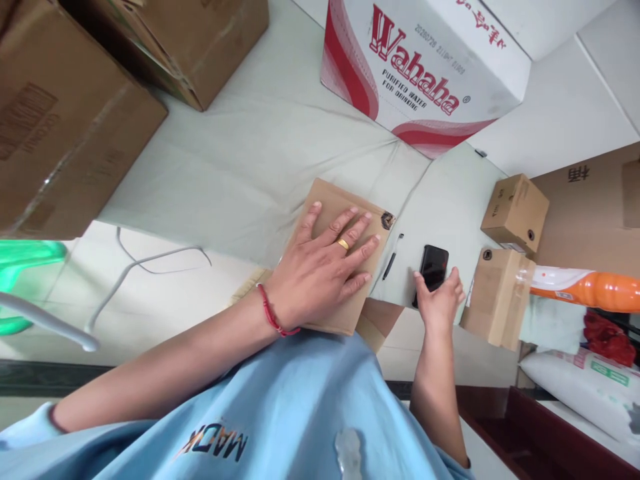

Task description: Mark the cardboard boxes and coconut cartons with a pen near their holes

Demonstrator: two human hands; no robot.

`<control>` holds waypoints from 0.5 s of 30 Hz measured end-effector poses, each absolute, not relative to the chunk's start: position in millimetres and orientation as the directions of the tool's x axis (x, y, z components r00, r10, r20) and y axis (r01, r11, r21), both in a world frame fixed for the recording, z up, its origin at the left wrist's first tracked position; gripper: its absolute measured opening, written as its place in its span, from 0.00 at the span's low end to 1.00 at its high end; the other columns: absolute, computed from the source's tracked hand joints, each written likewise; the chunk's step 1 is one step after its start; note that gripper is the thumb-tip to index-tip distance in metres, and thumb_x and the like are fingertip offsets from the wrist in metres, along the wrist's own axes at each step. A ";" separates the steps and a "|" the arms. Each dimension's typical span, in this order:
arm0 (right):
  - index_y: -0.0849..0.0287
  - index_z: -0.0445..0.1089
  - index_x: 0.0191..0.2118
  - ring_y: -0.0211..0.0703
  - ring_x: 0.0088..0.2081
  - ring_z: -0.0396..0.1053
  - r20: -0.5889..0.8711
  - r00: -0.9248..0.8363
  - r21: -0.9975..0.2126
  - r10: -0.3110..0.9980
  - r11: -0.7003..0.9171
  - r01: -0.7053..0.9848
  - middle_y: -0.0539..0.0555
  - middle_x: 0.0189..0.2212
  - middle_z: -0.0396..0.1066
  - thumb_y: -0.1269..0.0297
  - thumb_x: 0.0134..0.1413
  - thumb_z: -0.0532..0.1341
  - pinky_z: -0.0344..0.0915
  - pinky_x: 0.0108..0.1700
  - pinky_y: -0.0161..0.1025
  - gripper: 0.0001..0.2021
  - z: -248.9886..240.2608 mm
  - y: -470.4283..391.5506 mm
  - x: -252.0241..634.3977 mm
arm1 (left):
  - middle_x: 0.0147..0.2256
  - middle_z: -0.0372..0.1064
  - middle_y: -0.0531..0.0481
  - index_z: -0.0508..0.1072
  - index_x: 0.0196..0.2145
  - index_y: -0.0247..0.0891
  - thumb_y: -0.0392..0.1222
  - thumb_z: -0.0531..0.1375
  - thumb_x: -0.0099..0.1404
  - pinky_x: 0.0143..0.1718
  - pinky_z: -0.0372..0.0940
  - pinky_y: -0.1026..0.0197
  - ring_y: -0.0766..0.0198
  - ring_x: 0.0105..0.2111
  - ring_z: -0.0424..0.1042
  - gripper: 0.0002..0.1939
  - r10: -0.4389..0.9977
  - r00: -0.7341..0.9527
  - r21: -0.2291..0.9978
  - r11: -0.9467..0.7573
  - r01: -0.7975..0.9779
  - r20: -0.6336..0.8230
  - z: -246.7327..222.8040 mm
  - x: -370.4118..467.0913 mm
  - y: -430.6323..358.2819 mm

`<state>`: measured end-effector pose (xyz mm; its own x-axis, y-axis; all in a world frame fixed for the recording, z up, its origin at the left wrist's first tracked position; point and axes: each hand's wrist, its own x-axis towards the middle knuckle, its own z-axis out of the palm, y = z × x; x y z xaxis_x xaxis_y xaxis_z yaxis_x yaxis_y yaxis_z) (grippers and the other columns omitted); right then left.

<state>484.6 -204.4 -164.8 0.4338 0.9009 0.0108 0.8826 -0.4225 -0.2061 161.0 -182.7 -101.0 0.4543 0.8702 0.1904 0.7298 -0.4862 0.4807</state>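
My left hand (333, 260) lies flat with spread fingers on a brown, kraft-coloured flat pack (327, 193), which has a small dark round mark at its upper right corner. Whether it is a thick notebook or a thin carton I cannot tell. A ring and a red cord bracelet are on this hand and wrist. My right hand (440, 297) is at the near end of a black phone (434, 263) lying on the table. Its thumb is at the phone's left edge, and the fingers are apart on the right side. Between the hands lies a thin black pen (390, 265).
A white and red water carton (400, 73) stands at the back of the covered table (240, 160). Big brown cartons (65, 127) are at the left. Small boxes (515, 210) and an orange and white device (590, 285) are at the right. A green stool (35, 257) is below left.
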 end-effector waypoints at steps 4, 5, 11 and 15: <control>0.75 0.55 0.74 0.80 0.71 0.59 -0.091 0.479 -0.191 0.873 -0.487 0.852 0.84 0.71 0.60 0.36 0.56 0.66 0.56 0.71 0.67 0.54 -179.8 -218.0 480.5 | 0.73 0.63 0.33 0.75 0.67 0.35 0.44 0.58 0.80 0.76 0.47 0.19 0.38 0.75 0.62 0.23 0.877 0.441 0.519 -0.472 0.713 0.192 -103.2 158.9 -180.9; 0.76 0.55 0.74 0.80 0.70 0.60 -0.069 0.498 -0.194 0.864 -0.502 0.843 0.85 0.70 0.61 0.37 0.57 0.65 0.56 0.71 0.66 0.53 -182.4 -219.8 478.7 | 0.72 0.65 0.32 0.76 0.65 0.34 0.44 0.58 0.80 0.76 0.48 0.20 0.38 0.74 0.63 0.22 0.877 0.433 0.541 -0.471 0.697 0.207 -103.3 156.1 -180.0; 0.77 0.64 0.69 0.81 0.67 0.61 -0.011 0.586 -0.207 0.810 -0.575 0.791 0.86 0.64 0.65 0.39 0.55 0.67 0.57 0.70 0.68 0.49 -187.2 -221.7 482.4 | 0.67 0.71 0.35 0.74 0.63 0.38 0.46 0.60 0.80 0.72 0.67 0.39 0.47 0.70 0.69 0.19 0.897 0.297 0.676 -0.442 0.590 0.328 -89.4 114.7 -182.1; 0.69 0.70 0.64 0.78 0.64 0.63 -0.029 0.618 -0.217 0.785 -0.609 0.763 0.79 0.61 0.68 0.39 0.51 0.69 0.59 0.68 0.67 0.43 -187.8 -220.2 492.1 | 0.71 0.63 0.34 0.62 0.74 0.47 0.53 0.64 0.77 0.72 0.66 0.36 0.41 0.72 0.65 0.34 0.850 0.392 0.628 -0.525 0.574 0.352 -91.8 84.4 -204.3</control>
<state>492.1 -220.2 -187.8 0.6182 0.7855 -0.0288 0.7632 -0.6087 -0.2168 84.4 -204.3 -91.8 0.3920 0.8501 0.3516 0.5743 -0.5247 0.6284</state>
